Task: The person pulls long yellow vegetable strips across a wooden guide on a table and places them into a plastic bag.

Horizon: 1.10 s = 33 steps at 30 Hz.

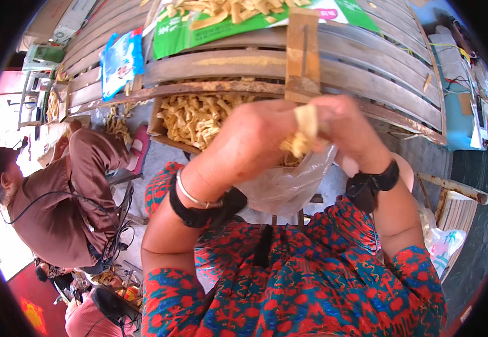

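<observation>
Both hands are raised together in front of the table edge, over my lap. Between them is a pale yellow flat strip, looped and apparently of tofu skin. My left hand pinches it from one side; my right hand, blurred by motion, closes on it from the other. Their fingertips are partly hidden. Just below, more yellow pieces show by the mouth of a translucent plastic bag. Beyond my left hand, a cardboard box holds many knotted yellow pieces, partly covered by my forearm.
Ahead stands a slatted wooden table. A flat wooden piece crosses its edge. Loose strips lie on a green printed sack. A blue-white packet rests left. Another person sits at left; a metal-framed stand is at right.
</observation>
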Tool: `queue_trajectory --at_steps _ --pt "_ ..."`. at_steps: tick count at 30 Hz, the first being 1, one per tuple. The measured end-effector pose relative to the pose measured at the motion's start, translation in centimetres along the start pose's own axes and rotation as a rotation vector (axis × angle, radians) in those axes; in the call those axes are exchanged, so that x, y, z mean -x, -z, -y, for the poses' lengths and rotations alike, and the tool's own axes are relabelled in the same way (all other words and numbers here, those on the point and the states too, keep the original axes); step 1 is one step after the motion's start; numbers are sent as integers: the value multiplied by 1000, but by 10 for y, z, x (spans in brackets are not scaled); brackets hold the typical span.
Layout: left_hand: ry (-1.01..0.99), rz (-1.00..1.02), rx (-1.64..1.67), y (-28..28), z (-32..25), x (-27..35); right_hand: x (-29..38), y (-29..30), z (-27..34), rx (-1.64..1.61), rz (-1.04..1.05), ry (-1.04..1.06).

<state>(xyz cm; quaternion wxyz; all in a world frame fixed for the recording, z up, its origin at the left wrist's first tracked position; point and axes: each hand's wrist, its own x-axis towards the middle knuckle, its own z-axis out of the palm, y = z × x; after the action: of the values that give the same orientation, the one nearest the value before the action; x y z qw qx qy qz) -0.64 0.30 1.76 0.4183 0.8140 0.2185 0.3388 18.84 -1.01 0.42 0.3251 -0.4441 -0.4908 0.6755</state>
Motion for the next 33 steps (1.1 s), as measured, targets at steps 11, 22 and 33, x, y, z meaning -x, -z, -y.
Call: queue_trajectory --at_steps 11,22,33 --pt "31 -371 -430 -17 21 2 -6 -12 -21 -260 -324 124" --pt "200 -240 19 0 11 1 -3 0 -24 390 -129 208" --pt "612 -231 659 7 25 4 -4 -6 -13 -186 0 -147"
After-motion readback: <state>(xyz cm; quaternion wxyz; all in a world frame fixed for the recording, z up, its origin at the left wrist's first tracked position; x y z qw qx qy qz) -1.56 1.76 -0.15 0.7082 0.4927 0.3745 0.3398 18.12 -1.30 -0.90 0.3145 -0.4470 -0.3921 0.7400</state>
